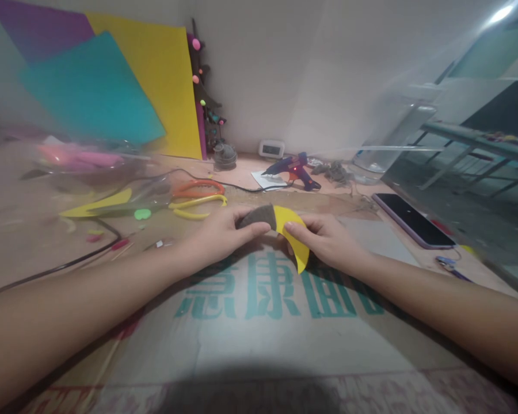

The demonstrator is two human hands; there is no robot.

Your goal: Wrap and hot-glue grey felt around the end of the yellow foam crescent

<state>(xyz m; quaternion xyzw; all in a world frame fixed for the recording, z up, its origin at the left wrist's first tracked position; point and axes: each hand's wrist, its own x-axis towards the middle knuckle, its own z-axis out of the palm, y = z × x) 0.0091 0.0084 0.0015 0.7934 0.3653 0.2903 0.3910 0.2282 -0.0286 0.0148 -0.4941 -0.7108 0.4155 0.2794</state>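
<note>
Between my two hands is a curved, crescent-like piece, dark grey at one end and yellow at the other. My left hand (233, 233) pinches the dark grey part (259, 216), thumb on top. The yellow part (300, 244) sits under the thumb of my right hand (322, 233), and its pointed tip hangs down toward me. Both hands hover over a sheet printed with green characters (270, 287). My fingers behind the piece are mostly hidden.
Orange-handled scissors (198, 187) and yellow-handled scissors (198, 207) lie left of my hands. A glue gun (296, 171) with a red light stands behind, near a small digital clock (271, 149). A phone (412, 219) rests at right. Coloured sheets (97, 92) lean on the wall.
</note>
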